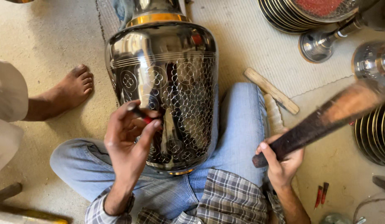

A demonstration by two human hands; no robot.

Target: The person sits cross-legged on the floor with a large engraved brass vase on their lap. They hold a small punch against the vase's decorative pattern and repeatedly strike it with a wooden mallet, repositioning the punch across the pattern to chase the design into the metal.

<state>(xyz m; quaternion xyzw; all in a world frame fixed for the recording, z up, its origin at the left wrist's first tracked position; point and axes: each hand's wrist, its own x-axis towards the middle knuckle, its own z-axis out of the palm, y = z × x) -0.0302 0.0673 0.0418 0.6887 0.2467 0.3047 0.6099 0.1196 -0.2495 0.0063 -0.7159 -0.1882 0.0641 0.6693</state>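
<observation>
Just under the left hand (pixel 128 139) pinching a punch (pixel 139 113) lies the vase (pixel 167 83), lap-braced; right hand (pixel 282 159) clenches a mallet (pixel 325 118)

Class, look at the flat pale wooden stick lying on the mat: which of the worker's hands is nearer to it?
Right. The right hand, gripping a dark mallet handle, sits just below the wooden stick; the left hand is across the engraved metal vase.

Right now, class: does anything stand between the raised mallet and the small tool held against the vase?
Nothing visible does. The left hand pinches the small tool against the engraved metal vase. The right hand holds the wooden mallet raised off to the side; only the jeans-clad knee lies beneath the gap.
</observation>
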